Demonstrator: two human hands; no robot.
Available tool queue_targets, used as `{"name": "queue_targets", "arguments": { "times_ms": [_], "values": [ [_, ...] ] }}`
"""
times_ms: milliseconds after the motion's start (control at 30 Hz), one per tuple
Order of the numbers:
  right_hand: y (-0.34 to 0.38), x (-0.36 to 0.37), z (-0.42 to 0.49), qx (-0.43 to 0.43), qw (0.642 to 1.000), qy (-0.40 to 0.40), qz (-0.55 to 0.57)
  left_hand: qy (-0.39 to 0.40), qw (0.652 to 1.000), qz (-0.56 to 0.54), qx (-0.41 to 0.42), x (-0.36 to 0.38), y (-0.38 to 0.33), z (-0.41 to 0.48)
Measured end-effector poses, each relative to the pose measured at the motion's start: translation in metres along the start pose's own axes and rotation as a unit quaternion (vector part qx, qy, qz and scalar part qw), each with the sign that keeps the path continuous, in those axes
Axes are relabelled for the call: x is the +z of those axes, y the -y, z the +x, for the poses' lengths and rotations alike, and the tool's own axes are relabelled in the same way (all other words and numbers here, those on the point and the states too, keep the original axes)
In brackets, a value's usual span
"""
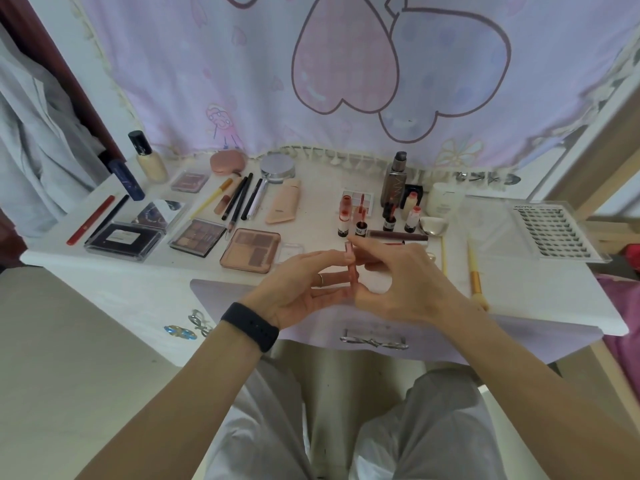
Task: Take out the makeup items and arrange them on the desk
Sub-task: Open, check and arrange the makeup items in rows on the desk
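A slim pink lip-gloss tube [351, 268] stands upright between my hands, above the front edge of the white desk [166, 268]. My right hand [405, 285] pinches the tube, index finger at its top and thumb at its bottom. My left hand [301, 285], with a ring and a black wristband, touches the tube with straight fingers. Several small lip tubes [377, 220] stand upright just behind my hands. Eyeshadow palettes [250, 249] lie to the left.
Pencils and brushes [239, 200] lie at the middle back, bottles [147, 157] at the back left. A lash tray [554, 230] lies at the right, yellow brushes [474, 271] beside my right hand. A drawer with a handle [374, 341] faces me.
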State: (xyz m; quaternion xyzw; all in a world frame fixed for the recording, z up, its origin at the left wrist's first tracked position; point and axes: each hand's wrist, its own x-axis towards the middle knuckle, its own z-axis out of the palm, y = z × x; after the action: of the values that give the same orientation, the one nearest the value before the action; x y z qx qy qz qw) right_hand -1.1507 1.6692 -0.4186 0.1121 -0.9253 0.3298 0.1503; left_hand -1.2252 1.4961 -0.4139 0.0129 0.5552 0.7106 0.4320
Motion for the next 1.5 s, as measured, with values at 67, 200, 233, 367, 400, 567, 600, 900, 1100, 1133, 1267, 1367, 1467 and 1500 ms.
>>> {"name": "queue_targets", "arguments": {
  "times_ms": [67, 200, 233, 367, 400, 567, 600, 900, 1100, 1133, 1267, 1367, 1467, 1500],
  "values": [
    [0.0, 0.0, -0.001, -0.001, 1.0, 0.0, 0.006, -0.001, 1.0, -0.001, -0.007, 0.0, -0.001, 0.0],
    [-0.003, 0.003, 0.001, 0.014, 1.0, 0.004, 0.007, -0.01, 1.0, 0.013, -0.01, 0.003, -0.002, 0.001],
    [-0.003, 0.003, 0.001, 0.019, 1.0, 0.007, 0.008, -0.01, 1.0, 0.016, -0.011, 0.004, -0.002, 0.001],
    [-0.004, 0.006, -0.001, 0.029, 1.0, 0.0, 0.007, -0.019, 0.999, 0.045, -0.008, 0.008, -0.004, 0.002],
    [-0.004, 0.007, -0.001, 0.026, 1.0, -0.005, 0.008, -0.02, 0.999, 0.05, -0.006, 0.009, -0.004, 0.003],
    [-0.012, 0.012, 0.0, 0.024, 0.999, -0.018, -0.02, -0.026, 0.999, 0.029, -0.014, 0.01, -0.004, 0.007],
    [-0.013, 0.012, 0.001, 0.028, 0.999, -0.02, -0.021, -0.028, 0.999, 0.016, -0.014, 0.011, -0.004, 0.008],
    [-0.012, -0.01, 0.009, 0.118, 0.971, -0.054, 0.198, -0.006, 1.0, 0.021, -0.015, -0.001, -0.016, 0.005],
    [-0.005, -0.017, 0.011, 0.12, 0.958, -0.071, 0.249, 0.032, 0.999, -0.034, 0.003, -0.009, -0.019, -0.002],
    [-0.004, -0.017, 0.012, 0.125, 0.955, -0.074, 0.258, 0.035, 0.998, -0.051, 0.003, -0.011, -0.018, -0.003],
    [-0.006, -0.016, 0.015, 0.157, 0.941, -0.109, 0.279, 0.028, 0.994, -0.102, 0.008, -0.018, -0.017, -0.005],
    [-0.003, -0.016, 0.015, 0.148, 0.948, -0.106, 0.261, 0.026, 0.994, -0.105, 0.035, -0.021, -0.017, -0.007],
    [0.002, -0.013, 0.016, 0.139, 0.948, -0.09, 0.273, 0.024, 0.992, -0.117, 0.045, -0.021, -0.018, -0.01],
    [0.002, -0.011, 0.017, 0.134, 0.948, -0.09, 0.274, 0.022, 0.991, -0.122, 0.044, -0.021, -0.019, -0.011]
  ]
}}
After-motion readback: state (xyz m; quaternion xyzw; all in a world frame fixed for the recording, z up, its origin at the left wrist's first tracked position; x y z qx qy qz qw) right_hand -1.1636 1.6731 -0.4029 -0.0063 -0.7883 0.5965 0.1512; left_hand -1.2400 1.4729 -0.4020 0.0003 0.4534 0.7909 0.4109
